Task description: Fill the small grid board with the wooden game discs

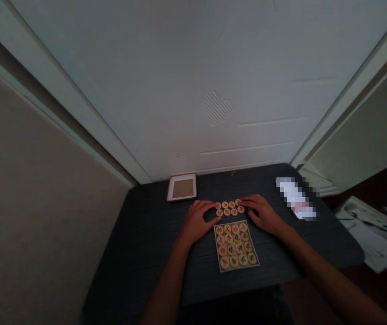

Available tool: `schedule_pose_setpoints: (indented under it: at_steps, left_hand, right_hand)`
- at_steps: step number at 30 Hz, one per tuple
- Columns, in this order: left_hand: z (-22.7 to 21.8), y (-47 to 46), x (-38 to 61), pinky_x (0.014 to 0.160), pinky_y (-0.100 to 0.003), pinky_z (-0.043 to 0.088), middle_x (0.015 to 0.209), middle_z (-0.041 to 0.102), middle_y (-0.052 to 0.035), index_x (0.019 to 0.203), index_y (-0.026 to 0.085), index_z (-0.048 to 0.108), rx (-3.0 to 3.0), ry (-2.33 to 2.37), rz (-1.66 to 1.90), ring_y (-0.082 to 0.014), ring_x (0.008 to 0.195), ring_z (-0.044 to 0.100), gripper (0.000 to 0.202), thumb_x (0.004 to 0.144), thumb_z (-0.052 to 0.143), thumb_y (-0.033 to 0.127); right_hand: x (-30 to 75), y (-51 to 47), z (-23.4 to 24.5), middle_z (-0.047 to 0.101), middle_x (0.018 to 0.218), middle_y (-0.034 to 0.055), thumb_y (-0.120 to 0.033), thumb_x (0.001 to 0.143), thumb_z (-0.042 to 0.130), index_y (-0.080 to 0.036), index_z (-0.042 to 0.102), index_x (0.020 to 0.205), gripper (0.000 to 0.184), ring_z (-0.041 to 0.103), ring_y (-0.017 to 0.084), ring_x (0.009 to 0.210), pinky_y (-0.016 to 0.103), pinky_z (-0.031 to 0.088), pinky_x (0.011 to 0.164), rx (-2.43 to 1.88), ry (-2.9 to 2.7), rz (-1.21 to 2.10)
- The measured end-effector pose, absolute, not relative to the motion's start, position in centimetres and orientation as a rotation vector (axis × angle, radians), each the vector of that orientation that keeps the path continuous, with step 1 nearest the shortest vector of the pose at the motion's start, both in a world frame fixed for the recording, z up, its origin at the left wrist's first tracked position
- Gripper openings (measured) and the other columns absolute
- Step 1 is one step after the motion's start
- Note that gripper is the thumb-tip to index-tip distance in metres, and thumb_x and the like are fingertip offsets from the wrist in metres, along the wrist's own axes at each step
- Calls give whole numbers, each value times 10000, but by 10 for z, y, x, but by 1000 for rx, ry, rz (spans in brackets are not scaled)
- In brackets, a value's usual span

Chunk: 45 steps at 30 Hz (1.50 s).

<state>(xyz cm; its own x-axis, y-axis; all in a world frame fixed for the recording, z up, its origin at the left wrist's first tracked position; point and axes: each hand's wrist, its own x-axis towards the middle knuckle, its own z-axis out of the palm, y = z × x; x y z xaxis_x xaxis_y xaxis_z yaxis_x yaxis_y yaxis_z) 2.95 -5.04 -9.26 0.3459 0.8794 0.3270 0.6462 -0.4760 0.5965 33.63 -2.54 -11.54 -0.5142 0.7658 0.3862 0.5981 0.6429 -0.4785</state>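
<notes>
Several round wooden chess pieces (pixel 229 208) with red characters lie in two short rows on a dark table (pixel 146 234). My left hand (pixel 198 220) rests at the rows' left end, fingers stretched toward the pieces and touching them. My right hand (pixel 263 212) rests at the right end, fingers extended onto the pieces. Both hands bracket the rows with nothing gripped. Just in front of the rows sits a square tray (pixel 219 265) filled with more pieces in a grid, marked in red and black.
A shallow square lid or box (pixel 181 188) with a white rim lies at the table's back, near the wall. A blurred white object (pixel 297 198) sits at the right back corner. Papers (pixel 369 230) lie on the floor to the right.
</notes>
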Motion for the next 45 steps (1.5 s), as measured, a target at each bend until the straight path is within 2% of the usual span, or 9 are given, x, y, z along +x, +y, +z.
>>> schedule_pose_setpoints:
  at_steps: [6, 11, 19, 28, 35, 39, 45]
  left_hand:
    - [-91, -50, 30, 1022, -440, 493, 1213, 711, -30, 1208, 307, 698, 2234, 1343, 884, -244, 1133, 616, 339, 884, 744, 396]
    - [-90, -51, 31, 1021, -440, 494, 1215, 715, -29, 1212, 308, 694, 2228, 1343, 882, -244, 1138, 617, 326, 899, 727, 394]
    - [-89, -50, 33, 1011, -456, 497, 1195, 723, -34, 1208, 312, 699, 2234, 1351, 884, -251, 1119, 629, 333, 891, 734, 406]
    - [-89, -49, 33, 1019, -464, 493, 1212, 721, -31, 1212, 315, 695, 2230, 1357, 869, -252, 1135, 625, 334, 893, 732, 407]
    - [-90, -50, 34, 1006, -466, 507, 1172, 733, -43, 1166, 292, 711, 2196, 1380, 925, -249, 1112, 637, 246, 943, 664, 386]
    - [-92, -49, 32, 1008, -453, 508, 1168, 731, -36, 1148, 291, 713, 2194, 1386, 929, -241, 1114, 639, 217, 951, 651, 358]
    - [-94, -49, 31, 1009, -442, 497, 1167, 730, -27, 1140, 289, 714, 2203, 1377, 930, -231, 1104, 639, 199, 965, 632, 335]
  right_hand:
    - [331, -28, -112, 686, 1288, 76, -270, 961, 624, -309, 684, 1278, 324, 625, 279, 1175, 525, 499, 1021, -1089, -2214, 350]
    - [331, -27, -111, 682, 1305, 73, -390, 913, 721, -328, 668, 1301, 396, 612, 299, 1195, 545, 482, 1024, -1076, -2288, 362]
    - [323, -19, -110, 673, 1323, 84, -446, 837, 800, -319, 688, 1274, 469, 600, 309, 1196, 535, 486, 1005, -1060, -2299, 378]
    - [321, -19, -110, 695, 1280, 87, -448, 871, 763, -291, 699, 1244, 410, 609, 298, 1188, 533, 486, 1021, -1080, -2269, 401]
    - [330, -18, -109, 724, 1176, 76, -289, 980, 582, -268, 693, 1187, 236, 653, 255, 1121, 474, 536, 995, -1140, -2027, 439]
    - [330, -22, -111, 721, 1142, 76, -241, 956, 589, -258, 702, 1101, 185, 656, 253, 1093, 472, 537, 994, -1119, -2050, 417]
    - [328, -24, -113, 706, 1148, 82, -242, 944, 607, -263, 713, 1103, 192, 649, 255, 1098, 469, 539, 996, -1118, -2087, 385]
